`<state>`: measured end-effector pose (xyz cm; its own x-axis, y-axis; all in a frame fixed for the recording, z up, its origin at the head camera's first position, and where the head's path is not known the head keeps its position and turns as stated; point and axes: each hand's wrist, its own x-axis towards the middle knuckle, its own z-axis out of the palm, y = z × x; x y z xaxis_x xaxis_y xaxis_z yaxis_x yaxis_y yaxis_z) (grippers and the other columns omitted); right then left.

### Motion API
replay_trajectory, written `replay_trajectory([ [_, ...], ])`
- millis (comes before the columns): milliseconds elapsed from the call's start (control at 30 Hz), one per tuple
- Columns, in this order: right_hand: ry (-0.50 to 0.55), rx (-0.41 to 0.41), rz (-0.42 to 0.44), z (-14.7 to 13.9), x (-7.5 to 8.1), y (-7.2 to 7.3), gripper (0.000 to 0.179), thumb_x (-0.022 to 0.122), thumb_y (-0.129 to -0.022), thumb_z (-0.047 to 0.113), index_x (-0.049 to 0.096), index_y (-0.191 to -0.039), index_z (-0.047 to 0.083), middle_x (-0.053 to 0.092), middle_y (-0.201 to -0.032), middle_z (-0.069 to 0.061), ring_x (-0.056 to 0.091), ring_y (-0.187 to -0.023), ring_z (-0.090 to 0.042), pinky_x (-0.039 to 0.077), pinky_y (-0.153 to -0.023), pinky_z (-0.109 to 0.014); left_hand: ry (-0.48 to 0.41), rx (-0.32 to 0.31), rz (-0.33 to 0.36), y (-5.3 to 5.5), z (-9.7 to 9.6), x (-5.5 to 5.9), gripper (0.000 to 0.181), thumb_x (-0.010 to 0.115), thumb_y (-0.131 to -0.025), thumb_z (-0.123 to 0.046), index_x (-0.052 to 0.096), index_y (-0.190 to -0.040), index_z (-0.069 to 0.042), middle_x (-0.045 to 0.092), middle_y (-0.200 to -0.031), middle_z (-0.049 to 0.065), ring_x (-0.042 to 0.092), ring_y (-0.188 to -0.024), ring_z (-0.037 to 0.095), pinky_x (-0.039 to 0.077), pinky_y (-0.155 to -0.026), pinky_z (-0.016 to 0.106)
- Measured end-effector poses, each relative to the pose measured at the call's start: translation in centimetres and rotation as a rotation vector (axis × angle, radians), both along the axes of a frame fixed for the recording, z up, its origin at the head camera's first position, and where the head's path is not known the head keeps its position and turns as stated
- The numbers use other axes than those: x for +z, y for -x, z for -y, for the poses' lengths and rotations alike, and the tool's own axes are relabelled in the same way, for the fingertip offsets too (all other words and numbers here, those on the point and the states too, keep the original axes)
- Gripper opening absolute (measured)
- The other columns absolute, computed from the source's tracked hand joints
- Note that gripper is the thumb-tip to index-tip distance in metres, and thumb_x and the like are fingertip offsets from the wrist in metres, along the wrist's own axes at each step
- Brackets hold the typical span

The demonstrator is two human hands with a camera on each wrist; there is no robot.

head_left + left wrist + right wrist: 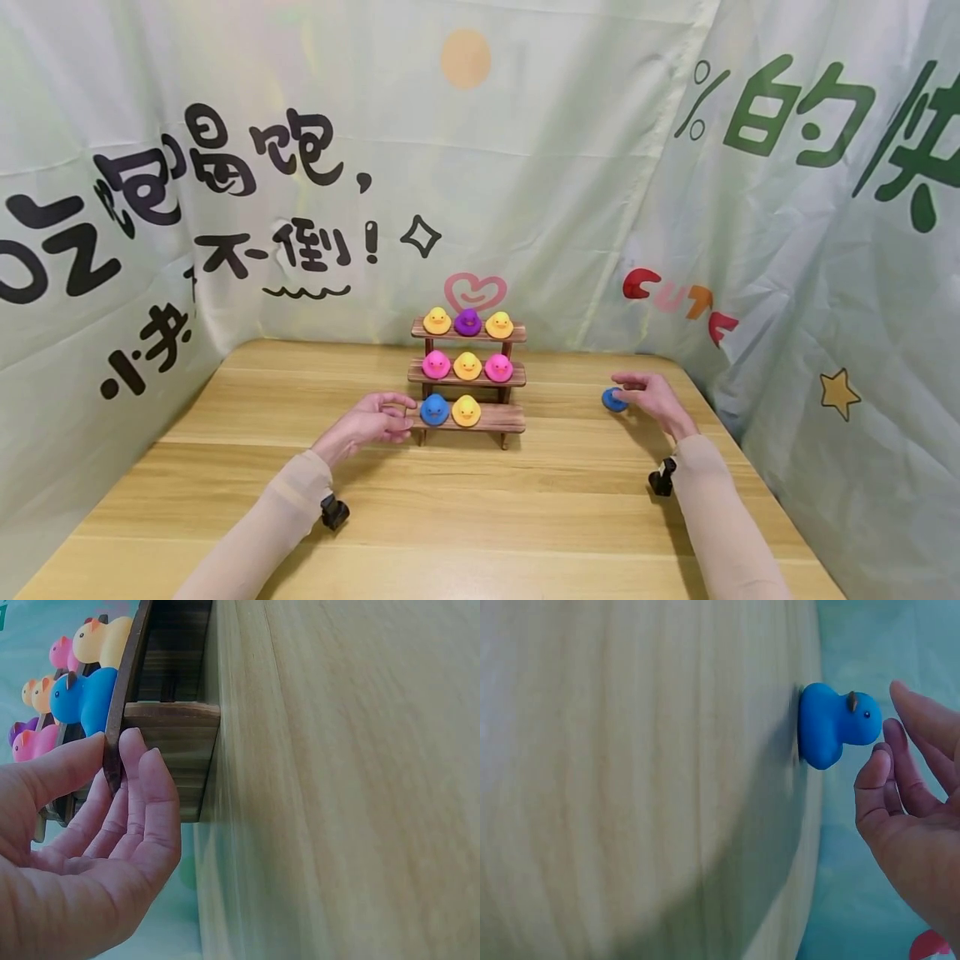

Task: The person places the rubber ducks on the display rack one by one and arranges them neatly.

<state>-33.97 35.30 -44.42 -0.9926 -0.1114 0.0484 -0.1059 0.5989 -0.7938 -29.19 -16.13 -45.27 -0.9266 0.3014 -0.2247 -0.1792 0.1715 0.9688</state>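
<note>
A small three-tier wooden stand carries rubber ducks. On its lowest board sit a blue duck at the left and a yellow duck in the middle. My left hand pinches the left end of that board, thumb above and fingers below, as the left wrist view shows. Over to the right, another blue rubber duck stands upright on the table. My right hand is beside that duck's head with bent, parted fingers; a small gap shows between them in the right wrist view.
The middle board has a yellow duck between two pink ones; the top board has a purple duck between two yellow ones. Printed cloth hangs behind and beside the wooden table.
</note>
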Motion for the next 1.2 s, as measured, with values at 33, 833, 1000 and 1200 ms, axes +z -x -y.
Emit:
replay_trajectory([
  [33, 0.002, 0.002, 0.005, -0.1, -0.1, 0.0, 0.046, 0.063, -0.097, 0.017, 0.053, -0.136, -0.005, 0.056, -0.135, -0.027, 0.061, -0.111, -0.027, 0.054, -0.086, -0.024, 0.0, 0.0, 0.0, 0.0, 0.0, 0.0, 0.04, 0.065, -0.089, 0.001, 0.055, -0.128, 0.002, 0.062, -0.09, 0.008, 0.067, -0.077, 0.02, 0.062, -0.074, 0.031],
  [833, 0.013, 0.005, 0.058, -0.4, -1.6, 0.4, 0.051, 0.068, -0.093, 0.021, 0.054, -0.136, -0.003, 0.061, -0.127, -0.025, 0.059, -0.094, -0.011, 0.055, -0.078, -0.028, 0.001, -0.01, -0.017, 0.0, 0.3, -0.2, 0.039, 0.066, -0.089, 0.0, 0.055, -0.127, 0.001, 0.062, -0.089, 0.006, 0.068, -0.078, 0.021, 0.062, -0.073, 0.031],
  [1000, 0.04, 0.019, 0.049, 0.1, -1.2, -0.4, 0.051, 0.066, -0.095, 0.022, 0.053, -0.136, -0.004, 0.058, -0.132, -0.026, 0.061, -0.103, -0.02, 0.058, -0.088, -0.036, 0.005, -0.014, -0.011, -0.1, 0.3, -0.1, 0.04, 0.066, -0.089, 0.0, 0.055, -0.127, 0.001, 0.061, -0.089, 0.006, 0.068, -0.079, 0.022, 0.062, -0.074, 0.032],
  [1200, 0.065, 0.006, 0.042, 0.6, -0.7, -0.8, 0.057, 0.066, -0.094, 0.031, 0.051, -0.139, -0.003, 0.056, -0.137, -0.024, 0.054, -0.124, -0.038, 0.046, -0.108, -0.05, 0.008, -0.012, -0.011, -0.2, 0.1, 0.2, 0.04, 0.066, -0.089, 0.0, 0.055, -0.128, 0.001, 0.061, -0.089, 0.006, 0.068, -0.08, 0.023, 0.062, -0.077, 0.034],
])
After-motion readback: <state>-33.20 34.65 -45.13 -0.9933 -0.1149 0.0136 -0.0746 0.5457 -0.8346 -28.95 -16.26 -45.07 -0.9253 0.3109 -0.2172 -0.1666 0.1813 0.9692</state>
